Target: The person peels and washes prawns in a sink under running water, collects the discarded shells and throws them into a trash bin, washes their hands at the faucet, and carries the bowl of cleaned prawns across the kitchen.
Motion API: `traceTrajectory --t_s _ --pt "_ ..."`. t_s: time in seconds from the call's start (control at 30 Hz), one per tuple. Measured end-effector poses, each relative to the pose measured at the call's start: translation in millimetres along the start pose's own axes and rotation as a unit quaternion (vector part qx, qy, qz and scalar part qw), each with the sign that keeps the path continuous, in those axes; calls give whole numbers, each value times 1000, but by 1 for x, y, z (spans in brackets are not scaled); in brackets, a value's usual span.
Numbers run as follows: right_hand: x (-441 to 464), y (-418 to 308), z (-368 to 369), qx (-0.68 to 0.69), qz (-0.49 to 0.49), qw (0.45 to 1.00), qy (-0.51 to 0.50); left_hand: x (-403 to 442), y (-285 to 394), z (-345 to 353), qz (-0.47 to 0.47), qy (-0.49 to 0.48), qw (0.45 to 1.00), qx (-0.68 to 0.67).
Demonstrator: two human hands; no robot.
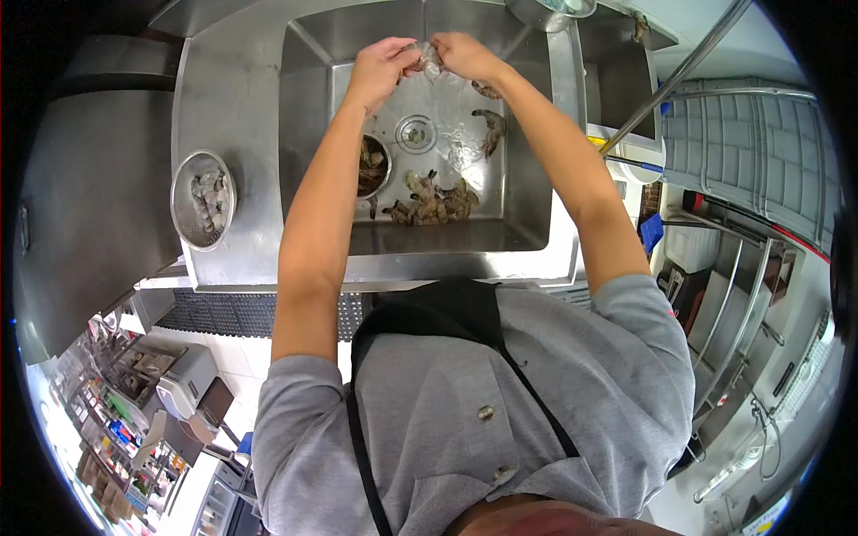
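Note:
Over the far part of the steel sink (523, 201), my left hand (386, 64) and my right hand (465, 55) are close together. Between their closed fingers is a pale, translucent shrimp (431, 62), pinched from both sides; fine detail is too small to make out. Below them in the basin lies a pile of unpeeled shrimp (435, 204). A single shrimp (491, 130) rests toward the right wall, and another is partly behind my right wrist. Beside my left forearm sits a round metal bowl (386, 179) with brownish contents, partly hidden by the arm.
An oval metal strainer (181, 219) with pale peeled shrimp stands on the left counter. The drain (415, 135) is mid-basin. A metal pot (536, 12) is at the far right rim. A slanted metal pipe (679, 76) crosses at the right, before a second basin (617, 85).

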State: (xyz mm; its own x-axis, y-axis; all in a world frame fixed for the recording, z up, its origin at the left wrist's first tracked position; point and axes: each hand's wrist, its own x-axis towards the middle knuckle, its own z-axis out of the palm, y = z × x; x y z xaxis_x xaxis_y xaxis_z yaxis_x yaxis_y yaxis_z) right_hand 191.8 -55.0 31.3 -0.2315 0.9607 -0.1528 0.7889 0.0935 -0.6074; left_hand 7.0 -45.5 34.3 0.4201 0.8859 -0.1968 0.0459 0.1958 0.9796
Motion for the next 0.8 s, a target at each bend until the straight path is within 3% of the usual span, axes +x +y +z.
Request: traceTrajectory --t_s 0.07,0.13,0.17,0.23,0.33,0.47,0.53,0.67,0.73,0.8 --pt "0 1 2 61 23 998 4 2 -2 -4 -6 26 997 -73" --pt "-1 1 7 23 -177 972 155 7 -1 -7 -36 72 994 -76" --pt "-3 -4 6 23 -177 972 155 7 3 -4 -36 72 994 -75" --pt "-6 -22 -2 -145 -207 960 118 7 16 4 -41 68 996 -31" --pt "-7 -38 -12 -221 -180 952 111 12 22 8 -32 90 995 -9" --pt "-5 -37 -9 -218 -200 948 120 14 20 6 -40 92 995 -1" --pt "-10 -45 -14 -226 -138 962 63 15 15 4 -47 86 995 -31" --pt "-9 -39 -10 -222 -112 967 48 11 12 1 -80 50 994 -50" --pt "-8 -37 -11 -204 -66 976 44 11 7 0 -85 82 976 -184" --pt "-6 -31 -8 -178 -116 974 79 7 12 2 -80 88 977 -176"
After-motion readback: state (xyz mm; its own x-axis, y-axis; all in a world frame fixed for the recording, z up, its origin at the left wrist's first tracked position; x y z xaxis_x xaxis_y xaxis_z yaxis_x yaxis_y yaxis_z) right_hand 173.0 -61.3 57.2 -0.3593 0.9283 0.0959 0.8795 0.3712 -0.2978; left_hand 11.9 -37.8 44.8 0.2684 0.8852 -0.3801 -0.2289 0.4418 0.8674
